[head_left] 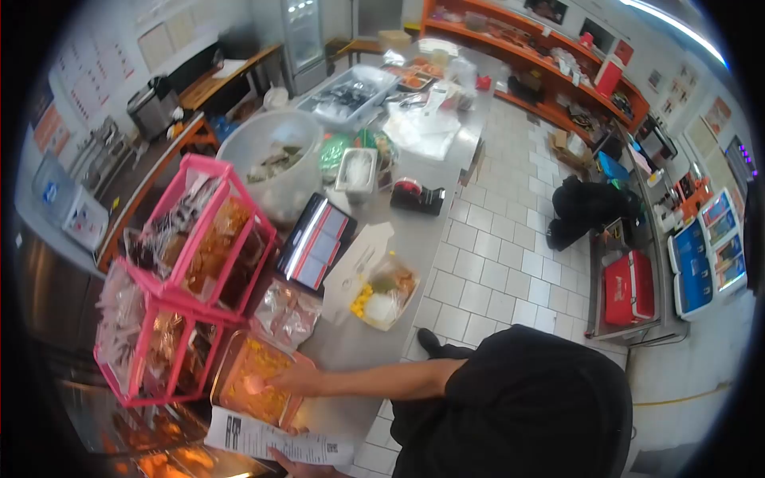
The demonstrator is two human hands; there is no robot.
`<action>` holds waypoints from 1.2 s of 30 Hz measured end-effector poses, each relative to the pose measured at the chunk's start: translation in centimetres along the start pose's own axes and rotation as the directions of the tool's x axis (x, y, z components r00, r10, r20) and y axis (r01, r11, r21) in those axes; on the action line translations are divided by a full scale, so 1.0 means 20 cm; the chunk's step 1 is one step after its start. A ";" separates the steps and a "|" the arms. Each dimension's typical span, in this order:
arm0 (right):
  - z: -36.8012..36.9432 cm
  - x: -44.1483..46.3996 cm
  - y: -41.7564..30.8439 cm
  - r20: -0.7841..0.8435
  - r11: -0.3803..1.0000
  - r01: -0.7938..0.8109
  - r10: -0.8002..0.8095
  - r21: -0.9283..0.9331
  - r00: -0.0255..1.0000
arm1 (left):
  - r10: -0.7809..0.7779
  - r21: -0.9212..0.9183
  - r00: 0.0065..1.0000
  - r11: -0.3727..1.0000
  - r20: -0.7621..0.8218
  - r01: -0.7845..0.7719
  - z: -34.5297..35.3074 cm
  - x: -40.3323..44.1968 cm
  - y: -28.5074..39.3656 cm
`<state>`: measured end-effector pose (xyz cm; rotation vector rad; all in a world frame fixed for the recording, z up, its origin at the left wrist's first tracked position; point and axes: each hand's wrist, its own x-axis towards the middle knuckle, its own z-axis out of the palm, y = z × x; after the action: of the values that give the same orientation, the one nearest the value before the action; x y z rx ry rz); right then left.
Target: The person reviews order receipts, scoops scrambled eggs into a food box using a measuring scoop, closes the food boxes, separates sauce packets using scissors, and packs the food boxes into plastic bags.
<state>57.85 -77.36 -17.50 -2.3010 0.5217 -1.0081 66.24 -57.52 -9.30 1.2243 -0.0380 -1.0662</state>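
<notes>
Black-clad torso (526, 398) nearest; 2 hands over the food tray (224, 371).
Left hand (296, 464) cut off below, fingers gripping printed paper (259, 438), which hides the tray's near edge. Right hand (299, 379): fingertips blurred, cannot tell whether closed on anything; orange-yellow food (255, 360) lies in the tray, around and beneath those fingers.

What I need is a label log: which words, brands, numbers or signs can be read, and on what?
No text reads clearly.
Printed sheet: print and square code, too small.
Tablet screen: blurred.
Carton lid: faint marks, unreadable.
Water bottle: label too small.
Red box: pale marking, blurred.
Wall notices: too small.
</notes>
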 end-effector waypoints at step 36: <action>-3.50 -2.22 0.75 -0.143 0.293 -0.710 0.954 0.640 0.265 | -0.146 -0.024 0.418 0.926 0.896 0.376 3.59 -0.74 -1.67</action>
<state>-25.60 -88.25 -11.99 -0.8974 1.4194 -0.9413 -2.29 -98.69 1.18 0.3237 -0.5458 -1.8672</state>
